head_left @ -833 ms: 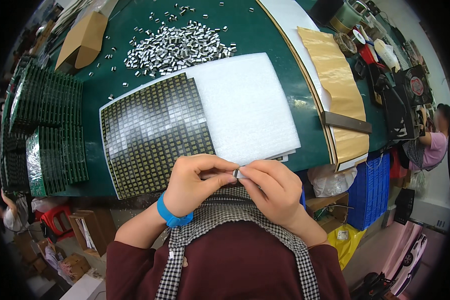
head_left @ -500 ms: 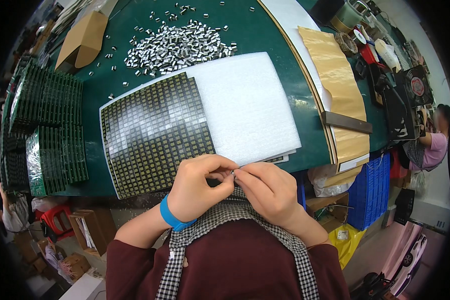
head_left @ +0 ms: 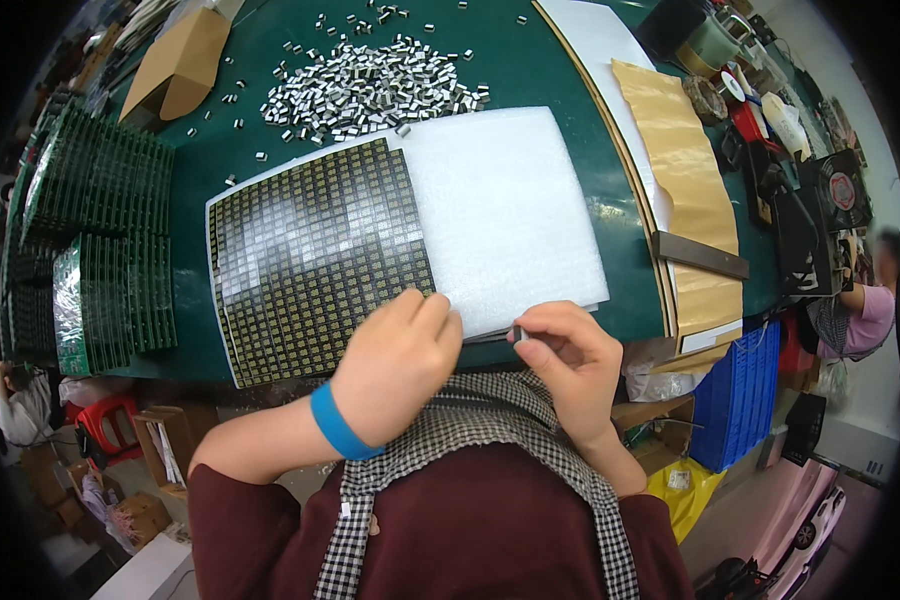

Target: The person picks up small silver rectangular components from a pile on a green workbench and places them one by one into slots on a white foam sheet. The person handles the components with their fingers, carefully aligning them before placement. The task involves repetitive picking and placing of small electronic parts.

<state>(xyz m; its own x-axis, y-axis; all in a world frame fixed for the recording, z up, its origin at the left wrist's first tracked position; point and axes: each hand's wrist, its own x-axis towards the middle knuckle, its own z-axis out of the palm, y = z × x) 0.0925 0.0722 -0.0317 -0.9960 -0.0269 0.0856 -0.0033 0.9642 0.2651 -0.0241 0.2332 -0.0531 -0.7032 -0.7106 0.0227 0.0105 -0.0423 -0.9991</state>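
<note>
Between thumb and fingertips, my right hand pinches a small metal-sided block, held just above the near edge of a white foam sheet. My left hand is closed, its fingertips at the lower right corner of a sheet of small black-and-gold labels. Whatever those fingers grip, if anything, is hidden behind the hand. The label sheet lies on the left part of the foam. Beyond the foam is a heap of similar small silver-and-black blocks.
Racks of upright green circuit boards stand at the left, near an open cardboard box. Brown paper with a dark bar lies on the right. A blue crate is below the table's right side.
My hands have moved apart from their shared pinch. The left went up to the label sheet's corner; the right shifted rightward, and the small block now shows in its fingers.
</note>
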